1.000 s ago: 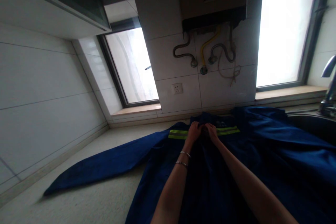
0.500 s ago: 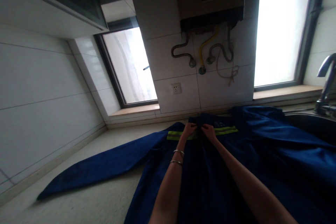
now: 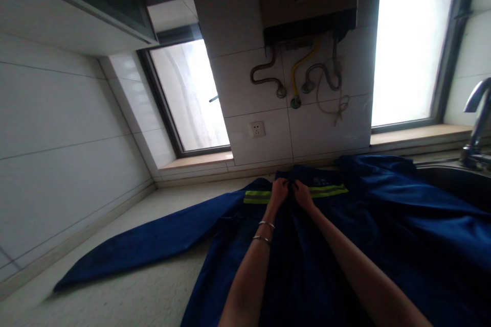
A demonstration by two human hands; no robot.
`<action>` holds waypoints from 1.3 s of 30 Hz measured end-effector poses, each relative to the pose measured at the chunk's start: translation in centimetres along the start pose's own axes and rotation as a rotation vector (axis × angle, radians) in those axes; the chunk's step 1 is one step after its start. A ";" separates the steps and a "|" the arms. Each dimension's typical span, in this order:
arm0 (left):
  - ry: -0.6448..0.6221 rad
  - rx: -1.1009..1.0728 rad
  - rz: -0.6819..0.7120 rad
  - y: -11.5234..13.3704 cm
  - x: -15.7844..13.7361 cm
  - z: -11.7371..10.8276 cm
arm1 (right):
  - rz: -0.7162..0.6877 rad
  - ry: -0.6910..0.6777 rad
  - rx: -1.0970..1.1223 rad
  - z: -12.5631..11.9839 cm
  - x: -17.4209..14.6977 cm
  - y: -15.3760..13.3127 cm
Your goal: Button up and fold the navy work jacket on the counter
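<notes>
A dark blue work jacket [image 3: 153,237] with a yellow-green and grey chest stripe [image 3: 330,191] lies spread over the counter. One sleeve stretches out to the left, and bunched cloth lies at the right. My left hand [image 3: 280,191], below two silver bangles on the wrist, is closed on the jacket's front edge near the collar. Close beside it, my right hand [image 3: 303,194] has its fingers pinched on the opposite front edge. The hands are nearly touching at the middle of the chest. What exactly sits between the fingertips is too dark to make out.
Behind the jacket stands a tiled wall with a socket [image 3: 257,129], hoses [image 3: 294,71] and a water heater [image 3: 307,10]. At the right are a sink [image 3: 456,176] and its tap [image 3: 477,117]. A wall cabinet [image 3: 76,15] overhangs the counter [image 3: 153,291] at the left.
My left hand has turned and its fingers have curled in more, with the forearm shifting slightly right. The right hand has moved a little toward the left. The jacket lies almost as before.
</notes>
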State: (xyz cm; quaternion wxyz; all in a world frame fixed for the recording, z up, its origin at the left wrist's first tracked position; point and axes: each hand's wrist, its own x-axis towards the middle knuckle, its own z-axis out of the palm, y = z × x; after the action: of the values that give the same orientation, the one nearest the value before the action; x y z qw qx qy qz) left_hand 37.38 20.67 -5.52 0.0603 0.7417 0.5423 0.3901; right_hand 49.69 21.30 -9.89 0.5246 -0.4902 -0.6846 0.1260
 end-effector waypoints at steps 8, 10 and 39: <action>0.015 0.076 0.030 0.4 -0.4 0.2 | -0.034 -0.040 -0.126 0.0 -0.2 -0.3; 0.001 0.091 0.049 0.5 -0.4 0.2 | -0.037 -0.059 -0.146 0.1 -0.2 -0.2; -0.157 0.154 0.168 0.2 0.8 -1.2 | -0.213 -0.138 -0.245 -1.1 -1.2 -1.5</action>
State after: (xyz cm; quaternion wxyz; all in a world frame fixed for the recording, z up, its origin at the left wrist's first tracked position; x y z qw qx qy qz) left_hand 36.89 20.92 -4.19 0.0129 0.8152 0.5002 0.2917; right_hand 49.72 19.19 -9.14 0.4229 -0.4653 -0.7774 0.0185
